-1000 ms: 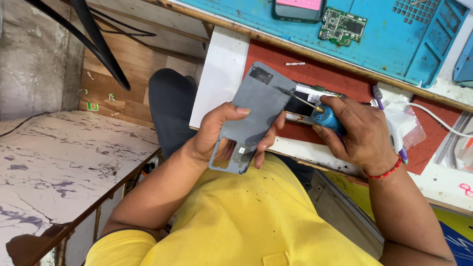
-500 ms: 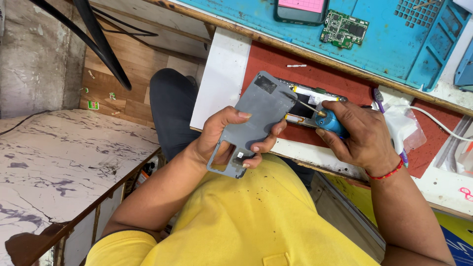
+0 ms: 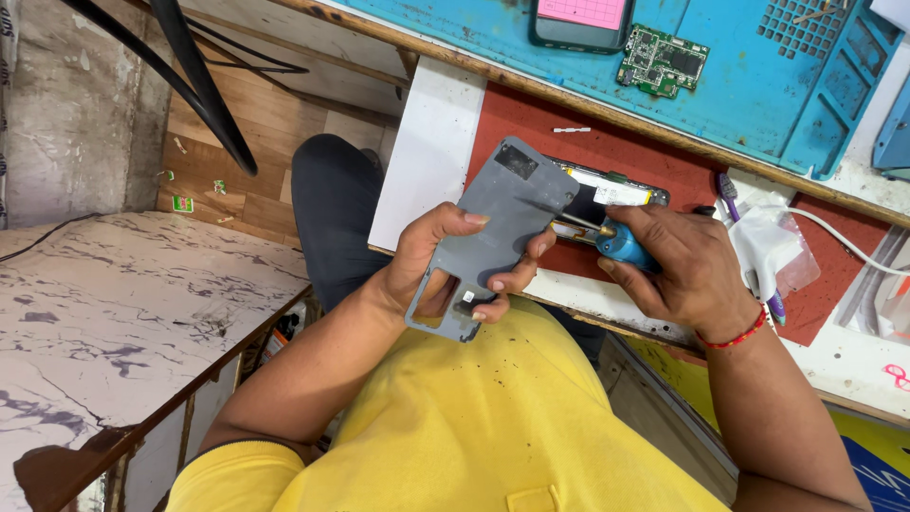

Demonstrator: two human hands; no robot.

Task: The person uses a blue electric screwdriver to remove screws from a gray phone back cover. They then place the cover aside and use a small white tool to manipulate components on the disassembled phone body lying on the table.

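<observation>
Both hands grip: left hand (image 3: 445, 270) tilts the grey back cover (image 3: 493, 228) clear of the opened phone (image 3: 607, 194) at two o'clock (on the desk (image 3: 431, 161)), right hand (image 3: 687, 270) steadying the blue-handled screwdriver (image 3: 616, 242).

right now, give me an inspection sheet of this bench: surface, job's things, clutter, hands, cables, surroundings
surface: red mat on a white board, with a blue work mat beyond it
job's things: grey phone back cover lifted and tilted; opened phone body lying on the red mat behind it; blue-handled screwdriver, tip toward the phone
clutter: green circuit board and a pink-screened phone on the blue mat; white cloth; purple pen-like tool
hands: left hand grips the cover; right hand grips the screwdriver
cables: white cable at right; black cables at upper left
surroundings: marbled slab, wooden floor
</observation>
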